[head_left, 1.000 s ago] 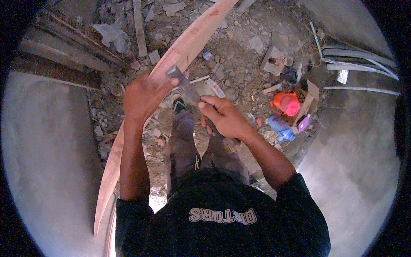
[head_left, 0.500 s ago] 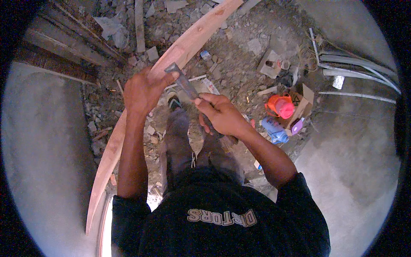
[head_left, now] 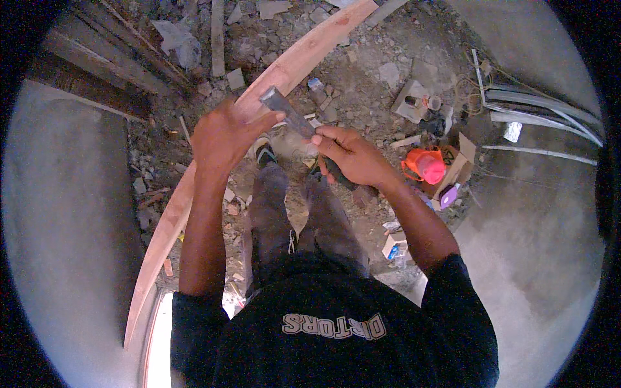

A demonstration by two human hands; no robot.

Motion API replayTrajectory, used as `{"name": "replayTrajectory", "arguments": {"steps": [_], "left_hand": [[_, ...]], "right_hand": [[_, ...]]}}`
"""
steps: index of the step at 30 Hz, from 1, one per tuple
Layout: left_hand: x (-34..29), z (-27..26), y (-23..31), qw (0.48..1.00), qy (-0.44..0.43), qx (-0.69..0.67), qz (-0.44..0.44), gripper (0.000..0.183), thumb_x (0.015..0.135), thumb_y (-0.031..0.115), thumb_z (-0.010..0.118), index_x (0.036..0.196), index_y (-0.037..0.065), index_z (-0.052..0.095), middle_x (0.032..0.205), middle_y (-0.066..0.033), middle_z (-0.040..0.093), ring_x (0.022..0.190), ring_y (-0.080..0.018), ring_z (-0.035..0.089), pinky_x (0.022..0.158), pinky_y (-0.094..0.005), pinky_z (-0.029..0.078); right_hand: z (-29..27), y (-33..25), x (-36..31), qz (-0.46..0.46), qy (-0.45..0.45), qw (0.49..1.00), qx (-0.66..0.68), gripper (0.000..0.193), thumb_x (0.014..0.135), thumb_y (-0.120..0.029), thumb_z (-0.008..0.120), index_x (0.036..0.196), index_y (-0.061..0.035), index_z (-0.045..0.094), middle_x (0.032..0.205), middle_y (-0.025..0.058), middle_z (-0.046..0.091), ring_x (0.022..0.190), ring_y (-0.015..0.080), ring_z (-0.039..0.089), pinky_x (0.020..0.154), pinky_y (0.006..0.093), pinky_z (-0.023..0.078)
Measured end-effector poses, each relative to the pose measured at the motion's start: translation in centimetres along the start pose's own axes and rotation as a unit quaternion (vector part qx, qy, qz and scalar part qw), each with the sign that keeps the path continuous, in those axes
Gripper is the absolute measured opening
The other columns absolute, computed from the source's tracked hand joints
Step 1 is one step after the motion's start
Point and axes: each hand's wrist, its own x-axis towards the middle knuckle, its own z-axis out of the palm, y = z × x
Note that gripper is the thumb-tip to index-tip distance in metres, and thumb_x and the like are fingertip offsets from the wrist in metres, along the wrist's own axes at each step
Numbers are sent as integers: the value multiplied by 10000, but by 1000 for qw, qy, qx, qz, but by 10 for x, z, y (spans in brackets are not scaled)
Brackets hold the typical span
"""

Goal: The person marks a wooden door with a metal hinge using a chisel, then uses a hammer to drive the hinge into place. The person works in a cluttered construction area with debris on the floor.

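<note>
- As we look down over a black shirt, we see a long, pale pinkish board slanting from the top, right of centre, down to the lower left, passing under the left forearm.
- The left hand is wrapped around the board's middle, and so is the hand nearer to it.
- The right hand stands off to the right of the board, fingers curled around a chisel; we see its flat steel blade ahead of the fist and its handle behind.
- The chisel's long axis crosses the board's nearly squarely: the blade end points up and left, overlapping the board's right edge in our view. We cannot tell whether steel meets wood.
- The left thumb is what stands in the way, right beside the blade and seemingly touching it.
- Below the tool we make out grey trousers and a shoe on rubble-strewn ground.
- To the right, well apart, we find an orange-red jug beside a cardboard box, with pale pipes beyond; to the upper left, dark planks.
</note>
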Motion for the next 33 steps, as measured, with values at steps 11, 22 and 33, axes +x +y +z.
{"name": "replayTrajectory", "arguments": {"steps": [11,22,33], "left_hand": [[-24,1,-3,996,79,34,-40,899,506,815,750,849,-12,670,808,-249,694,776,-403,700,710,-476,556],[-18,4,9,994,88,41,-41,887,562,801,733,914,-12,680,820,-230,698,811,-395,699,729,-477,554],[-16,8,-14,997,68,-33,-25,801,628,775,716,876,14,689,790,-225,692,770,-395,694,687,-474,544]], "right_hand": [[-27,-17,-3,36,-65,995,-62,322,1038,-306,470,868,-43,544,589,38,560,464,114,540,481,293,428],[-78,-24,37,-43,-175,962,-204,377,1025,-380,478,935,-44,623,580,51,579,476,149,568,491,337,459],[-40,-20,30,-25,-125,985,-120,320,1040,-306,468,902,-32,560,551,43,554,454,122,548,458,303,432]]}}
